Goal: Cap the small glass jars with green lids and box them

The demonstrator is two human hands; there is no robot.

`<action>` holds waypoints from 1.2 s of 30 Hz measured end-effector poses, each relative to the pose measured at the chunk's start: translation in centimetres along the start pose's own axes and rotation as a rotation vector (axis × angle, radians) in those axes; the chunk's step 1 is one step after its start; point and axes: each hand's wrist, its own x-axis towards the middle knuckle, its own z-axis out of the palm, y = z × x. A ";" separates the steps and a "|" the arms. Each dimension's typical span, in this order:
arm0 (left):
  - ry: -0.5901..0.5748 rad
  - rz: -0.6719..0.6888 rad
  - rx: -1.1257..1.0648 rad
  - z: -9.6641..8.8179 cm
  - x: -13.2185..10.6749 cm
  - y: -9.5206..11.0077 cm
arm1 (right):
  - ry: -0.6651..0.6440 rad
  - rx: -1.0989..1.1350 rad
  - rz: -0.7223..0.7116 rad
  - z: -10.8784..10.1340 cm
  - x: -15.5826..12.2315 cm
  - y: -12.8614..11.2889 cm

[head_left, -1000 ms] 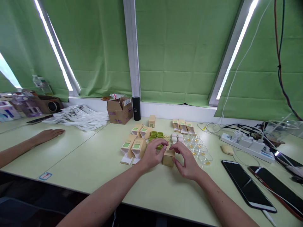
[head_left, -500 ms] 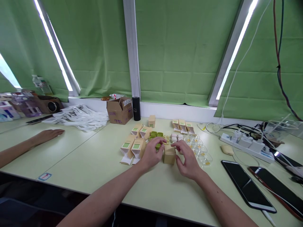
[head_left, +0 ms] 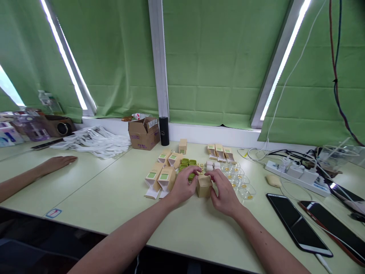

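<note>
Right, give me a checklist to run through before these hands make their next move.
1. Small box between left hand and right hand: ok, standing on the table.
2. Box top down: ok, looks closed; tucked in, cannot tell.
3. Left hand touching the box: cannot tell.
4. Clear cups well apart from the right hand: not ok, they sit close by.
5. Other person's hand away from the box: ok, resting far left.
6. White-edged phone clear of both hands: ok, off to the right.

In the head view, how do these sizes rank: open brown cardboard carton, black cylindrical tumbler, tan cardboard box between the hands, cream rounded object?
1. Brown carton
2. Tan box, black tumbler: too alike to rank; box nearer.
3. Cream object
</note>
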 end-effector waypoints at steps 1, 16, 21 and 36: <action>0.006 -0.001 0.002 0.0 0.0 0.1 | 0.008 -0.013 0.013 0.1 0.0 0.1; 0.064 -0.054 0.082 0.0 0.0 -0.1 | -0.228 -0.366 0.512 0.6 0.2 0.6; 0.020 0.030 0.178 -0.1 -0.2 0.0 | -0.309 -0.372 0.491 0.7 0.1 0.9; -0.416 0.099 0.422 0.1 0.7 2.0 | -0.300 -0.355 0.475 0.7 0.1 0.9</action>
